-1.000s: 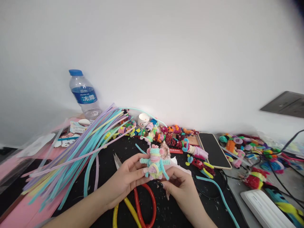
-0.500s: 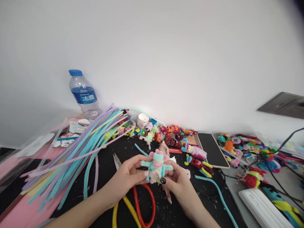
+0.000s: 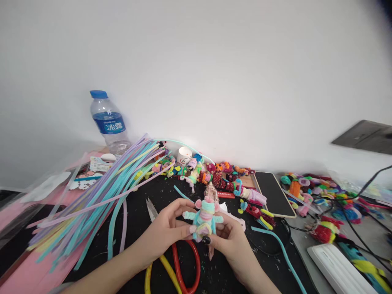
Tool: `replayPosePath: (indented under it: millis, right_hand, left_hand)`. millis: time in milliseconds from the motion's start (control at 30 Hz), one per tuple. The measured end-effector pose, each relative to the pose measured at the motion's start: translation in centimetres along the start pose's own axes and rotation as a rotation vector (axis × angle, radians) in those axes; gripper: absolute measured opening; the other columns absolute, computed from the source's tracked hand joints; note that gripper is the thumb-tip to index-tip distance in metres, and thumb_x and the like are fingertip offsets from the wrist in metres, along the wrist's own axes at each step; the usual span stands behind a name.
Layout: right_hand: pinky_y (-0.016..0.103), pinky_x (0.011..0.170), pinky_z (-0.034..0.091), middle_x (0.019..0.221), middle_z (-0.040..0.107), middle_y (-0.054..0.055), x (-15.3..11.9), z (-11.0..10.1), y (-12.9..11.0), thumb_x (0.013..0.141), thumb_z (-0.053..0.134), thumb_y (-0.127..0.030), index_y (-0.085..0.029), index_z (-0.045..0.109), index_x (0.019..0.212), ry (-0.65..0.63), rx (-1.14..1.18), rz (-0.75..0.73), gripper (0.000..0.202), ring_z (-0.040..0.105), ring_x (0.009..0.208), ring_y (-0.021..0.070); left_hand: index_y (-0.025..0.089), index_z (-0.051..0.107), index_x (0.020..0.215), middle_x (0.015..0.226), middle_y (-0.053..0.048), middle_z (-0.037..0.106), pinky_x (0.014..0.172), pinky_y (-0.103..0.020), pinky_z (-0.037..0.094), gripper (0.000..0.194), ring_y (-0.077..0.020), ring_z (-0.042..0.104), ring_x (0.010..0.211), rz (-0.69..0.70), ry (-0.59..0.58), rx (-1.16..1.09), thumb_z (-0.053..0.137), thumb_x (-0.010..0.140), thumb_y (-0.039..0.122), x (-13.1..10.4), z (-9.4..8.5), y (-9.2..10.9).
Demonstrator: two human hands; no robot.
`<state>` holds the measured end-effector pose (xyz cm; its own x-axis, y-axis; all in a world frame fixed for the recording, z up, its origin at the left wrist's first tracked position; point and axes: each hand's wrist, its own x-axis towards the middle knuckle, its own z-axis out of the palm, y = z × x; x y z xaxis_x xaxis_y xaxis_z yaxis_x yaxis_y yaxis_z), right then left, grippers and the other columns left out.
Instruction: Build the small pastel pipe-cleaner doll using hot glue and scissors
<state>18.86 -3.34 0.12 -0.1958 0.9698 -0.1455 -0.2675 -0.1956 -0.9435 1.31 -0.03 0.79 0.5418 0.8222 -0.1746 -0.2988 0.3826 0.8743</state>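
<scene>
A small pastel pipe-cleaner figure point(image 3: 206, 218), blue, pink and yellow with outstretched arms, is held upright between both hands. My left hand point(image 3: 171, 226) pinches its left side, the thumb at its lower body. My right hand point(image 3: 231, 234) grips the other side, with the thumb near its base and some fingers hidden behind it. Scissors point(image 3: 186, 267) with one red and one yellow handle lie below the hands on the black surface point(image 3: 137, 220), blades pointing up and left.
A large bundle of pastel pipe cleaners point(image 3: 116, 179) lies left, before a water bottle point(image 3: 108, 122). Finished figures point(image 3: 223, 179), a paper cup point(image 3: 184, 155) and a black tablet point(image 3: 274, 194) stand behind. On the right are more figures point(image 3: 327, 228), cables and a white device point(image 3: 339, 267).
The figure has shifted slightly down and right and is turned a little. The fingers of my right hand have moved around its lower part.
</scene>
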Motion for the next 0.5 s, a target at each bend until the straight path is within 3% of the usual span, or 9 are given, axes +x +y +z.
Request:
replayPosePath:
  millis: [167, 300, 500]
  right_hand:
    - [0.021, 0.066, 0.05, 0.076, 0.068, 0.0, -0.14, 0.41, -0.15, 0.054, 0.084, -0.024, -0.019, 0.063, 0.082, 0.051, 0.029, -0.063, 0.035, 0.063, 0.068, 0.0138]
    - [0.022, 0.067, 0.049, 0.077, 0.068, 0.001, -0.27, 0.6, -0.05, 0.057, 0.082, -0.025, -0.02, 0.062, 0.083, 0.093, 0.007, -0.093, 0.034, 0.063, 0.07, 0.0147]
    - [0.022, 0.062, 0.049, 0.075, 0.066, 0.0, -0.33, 0.77, 0.21, 0.055, 0.083, -0.023, -0.02, 0.061, 0.081, 0.105, 0.051, -0.098, 0.034, 0.06, 0.065, 0.0144]
  left_hand:
    - [0.019, 0.05, 0.092, 0.098, 0.0, 0.058, 0.064, -0.024, 0.049, 0.031, -0.0114, 0.063, 0.069, 0.023, -0.005, 0.001, 0.071, 0.069, 0.016, -0.04, -0.09, -0.3]
    - [0.015, 0.053, 0.081, 0.063, 0.003, 0.058, 0.049, -0.019, 0.044, 0.019, -0.0089, 0.056, 0.052, -0.036, -0.009, 0.141, 0.067, 0.074, 0.026, -0.19, -0.11, -0.52]
    - [0.009, 0.063, 0.073, 0.061, -0.003, 0.063, 0.044, -0.017, 0.042, 0.027, -0.0087, 0.057, 0.046, -0.123, -0.085, 0.162, 0.063, 0.076, 0.036, -0.27, 0.08, 0.1]
